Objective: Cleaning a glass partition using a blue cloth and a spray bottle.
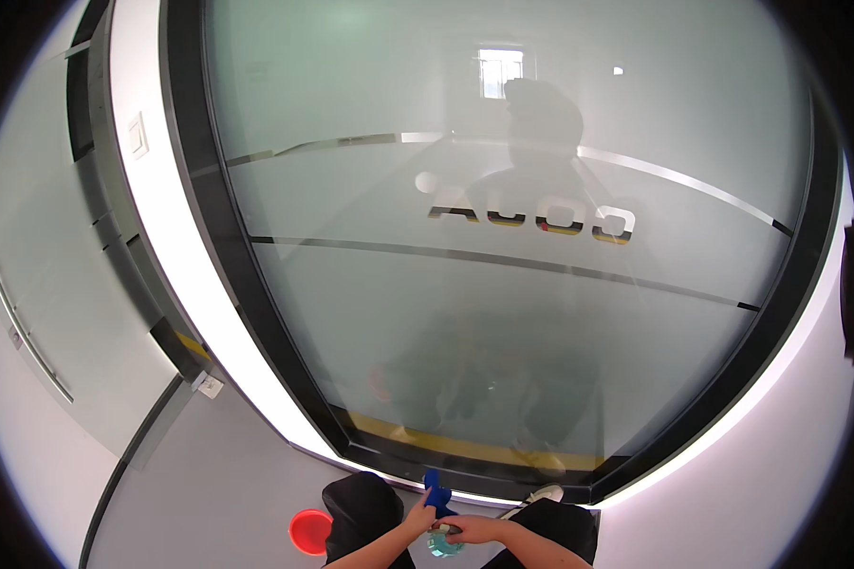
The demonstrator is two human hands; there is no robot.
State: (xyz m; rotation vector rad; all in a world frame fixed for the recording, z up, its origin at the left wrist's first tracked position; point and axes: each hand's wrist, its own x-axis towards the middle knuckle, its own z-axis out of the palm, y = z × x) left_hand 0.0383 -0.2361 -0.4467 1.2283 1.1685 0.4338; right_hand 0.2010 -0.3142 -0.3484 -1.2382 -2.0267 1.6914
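Note:
Low in the picture my two hands meet between my knees. My left hand point(419, 517) is closed on a blue object point(436, 495), narrow at its far end and wider near the fingers; too small to tell its kind. Beside it, my right hand point(474, 529) has its fingers bent in around a small grey-white piece point(446, 528) that they partly cover. Just below the hands is a turquoise object point(443, 544), partly hidden by them. Whether it joins the piece in my hands cannot be told.
A large frosted glass panel point(503, 341) in a dark frame stands before me, with reflections on it. A red basin point(310, 532) sits on the grey floor point(209, 474), left of my knee. A glass door with a long metal handle point(28, 327) is at the far left.

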